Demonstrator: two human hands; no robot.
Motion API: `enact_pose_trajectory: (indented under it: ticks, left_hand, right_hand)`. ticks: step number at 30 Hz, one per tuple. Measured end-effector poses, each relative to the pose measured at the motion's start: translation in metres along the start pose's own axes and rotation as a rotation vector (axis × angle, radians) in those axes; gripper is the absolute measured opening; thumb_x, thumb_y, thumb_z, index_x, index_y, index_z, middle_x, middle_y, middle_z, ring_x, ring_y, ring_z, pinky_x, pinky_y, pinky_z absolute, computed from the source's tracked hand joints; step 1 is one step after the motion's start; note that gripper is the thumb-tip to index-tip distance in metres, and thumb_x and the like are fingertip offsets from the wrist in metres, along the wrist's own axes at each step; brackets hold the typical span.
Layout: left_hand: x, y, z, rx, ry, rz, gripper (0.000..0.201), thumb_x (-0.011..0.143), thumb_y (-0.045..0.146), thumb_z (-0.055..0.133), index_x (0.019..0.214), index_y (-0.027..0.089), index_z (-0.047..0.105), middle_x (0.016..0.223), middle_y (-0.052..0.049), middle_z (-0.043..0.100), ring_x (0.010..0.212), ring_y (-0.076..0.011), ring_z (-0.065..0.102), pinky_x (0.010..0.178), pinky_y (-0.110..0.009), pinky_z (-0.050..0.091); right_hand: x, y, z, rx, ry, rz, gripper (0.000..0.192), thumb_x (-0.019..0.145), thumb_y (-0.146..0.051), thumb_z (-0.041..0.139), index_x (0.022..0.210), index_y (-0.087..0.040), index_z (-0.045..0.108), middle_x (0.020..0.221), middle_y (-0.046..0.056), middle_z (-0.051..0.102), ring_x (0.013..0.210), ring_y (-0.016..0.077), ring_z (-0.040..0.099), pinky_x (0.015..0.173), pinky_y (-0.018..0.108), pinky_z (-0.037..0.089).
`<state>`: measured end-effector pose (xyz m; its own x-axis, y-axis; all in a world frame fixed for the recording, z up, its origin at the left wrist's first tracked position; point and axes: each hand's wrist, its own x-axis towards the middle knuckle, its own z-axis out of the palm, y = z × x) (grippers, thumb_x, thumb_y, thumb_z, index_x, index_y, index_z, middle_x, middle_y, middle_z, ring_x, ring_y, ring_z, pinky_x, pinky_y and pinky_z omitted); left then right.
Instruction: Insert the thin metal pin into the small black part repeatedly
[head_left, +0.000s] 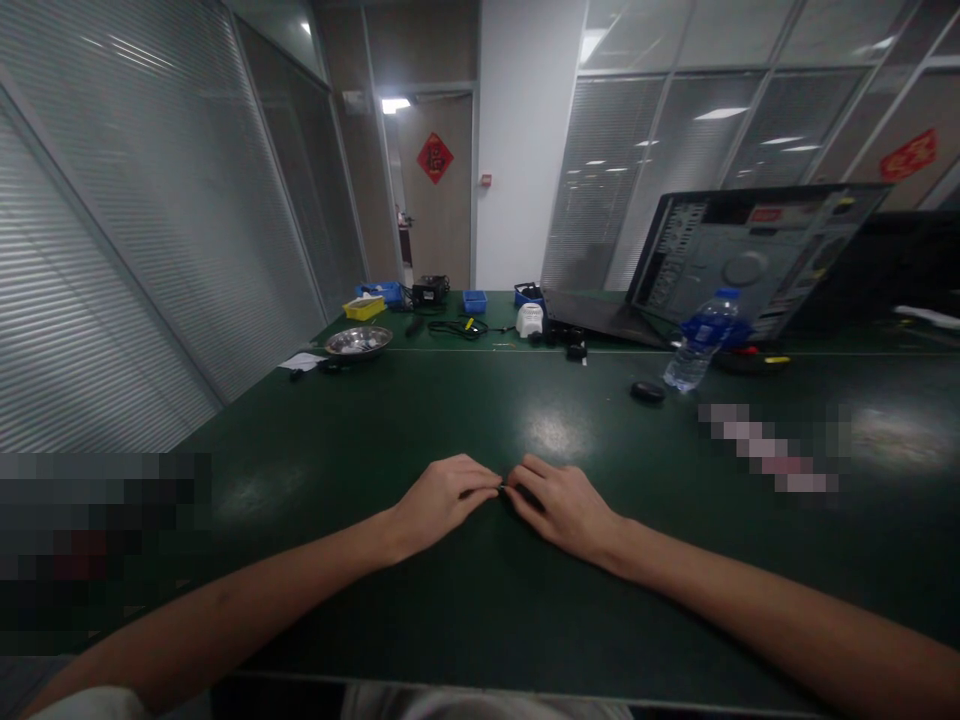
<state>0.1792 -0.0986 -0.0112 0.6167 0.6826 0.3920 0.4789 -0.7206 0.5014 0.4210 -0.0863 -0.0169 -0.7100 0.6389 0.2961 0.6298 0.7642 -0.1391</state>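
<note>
Both hands meet low over the middle of the green table (337, 430). My left hand (450, 495) is closed, its thumb and fingertips pinched together and pointing right. Facing it, my right hand (559, 500) has its thumb and fingers drawn into a pinch too. Between the two sets of fingertips shows a tiny, thin object (502, 487), too small to name. The fingers cover most of it, so I cannot make out its shape.
At right stand a water bottle (696, 340), a black mouse-like object (647, 392) and an open computer case (739, 260). A metal bowl (358, 342) is at back left, near a yellow tray (364, 308). Cables (457, 328), a blue box (474, 301) and a white device (529, 320) line the back.
</note>
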Motion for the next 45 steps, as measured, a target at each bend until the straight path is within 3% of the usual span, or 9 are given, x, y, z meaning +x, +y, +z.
enact_pose_trajectory:
  ticks: [7,10,13,17,23,27,31,36,45]
  left_hand:
    - [0.010,-0.018,-0.003,-0.003,0.119,-0.125,0.018,0.098,0.028,0.064,0.106,0.022,0.078,0.103,-0.004,0.072,0.096,-0.0181,0.066,0.087,-0.032,0.053]
    - [0.012,-0.027,-0.004,0.080,0.040,-0.083,0.017,0.099,0.022,0.060,0.102,0.019,0.077,0.102,-0.005,0.071,0.097,-0.0190,0.065,0.089,-0.033,0.053]
    - [0.005,-0.024,-0.007,0.149,-0.058,-0.033,0.029,0.100,0.012,0.051,0.118,0.020,0.072,0.114,-0.007,0.068,0.106,-0.0195,0.062,0.093,-0.034,0.053]
    - [-0.005,-0.009,-0.012,0.101,-0.023,-0.087,0.043,0.100,0.008,0.045,0.137,0.024,0.061,0.131,-0.006,0.061,0.116,-0.0183,0.058,0.098,-0.034,0.052]
    - [0.002,0.005,-0.005,0.048,-0.004,-0.045,0.024,0.095,0.027,0.066,0.118,0.024,0.070,0.123,-0.006,0.066,0.118,-0.0224,0.057,0.104,-0.040,0.049]
    - [0.006,-0.002,-0.005,0.056,0.025,-0.050,0.015,0.098,0.025,0.062,0.109,0.023,0.072,0.127,-0.007,0.065,0.122,-0.0221,0.056,0.106,-0.041,0.047]
    - [0.006,-0.013,-0.014,0.080,-0.075,-0.097,0.021,0.099,0.028,0.059,0.116,0.022,0.068,0.120,-0.007,0.068,0.113,-0.0217,0.063,0.098,-0.038,0.051]
    - [0.005,-0.057,-0.045,0.089,-0.096,-0.207,0.027,0.100,0.032,0.056,0.122,0.022,0.068,0.118,-0.006,0.070,0.105,-0.0201,0.066,0.091,-0.035,0.054]
    - [-0.048,-0.200,-0.144,0.359,0.320,-0.626,0.028,0.089,0.027,0.065,0.111,0.016,0.077,0.114,-0.008,0.076,0.105,-0.0249,0.069,0.100,-0.036,0.051]
  right_hand:
    - [0.001,-0.002,-0.003,-0.020,-0.015,0.002,0.020,0.106,-0.032,0.044,0.106,-0.021,0.061,0.097,0.002,0.060,0.072,0.0134,0.055,0.059,0.027,0.032]
    - [0.000,-0.003,-0.005,-0.019,-0.011,0.009,0.020,0.106,-0.032,0.044,0.106,-0.022,0.062,0.097,0.002,0.060,0.073,0.0139,0.056,0.060,0.027,0.033]
    - [-0.001,-0.002,-0.005,-0.001,0.011,0.016,0.020,0.106,-0.032,0.045,0.105,-0.022,0.062,0.097,0.002,0.060,0.074,0.0140,0.057,0.060,0.027,0.034]
    - [-0.002,0.000,-0.004,0.044,0.056,0.016,0.020,0.106,-0.033,0.046,0.105,-0.022,0.062,0.097,0.002,0.061,0.074,0.0136,0.056,0.061,0.026,0.035]
    - [-0.004,0.001,-0.005,0.090,0.111,0.009,0.019,0.105,-0.033,0.049,0.105,-0.022,0.064,0.096,0.002,0.062,0.075,0.0138,0.057,0.063,0.027,0.037]
    - [-0.005,0.000,-0.008,0.077,0.121,0.012,0.021,0.105,-0.034,0.048,0.103,-0.021,0.065,0.096,0.003,0.062,0.076,0.0145,0.058,0.064,0.027,0.038]
    - [-0.004,-0.001,-0.010,0.096,0.102,0.015,0.022,0.105,-0.034,0.047,0.105,-0.021,0.065,0.097,0.003,0.063,0.075,0.0136,0.058,0.063,0.026,0.039]
    - [-0.003,0.000,-0.009,0.086,0.102,0.030,0.023,0.105,-0.035,0.047,0.104,-0.021,0.065,0.097,0.003,0.063,0.074,0.0136,0.057,0.062,0.027,0.037]
    - [-0.003,0.000,-0.009,0.096,0.081,0.040,0.023,0.105,-0.034,0.048,0.104,-0.021,0.066,0.098,0.003,0.063,0.074,0.0130,0.057,0.062,0.026,0.039]
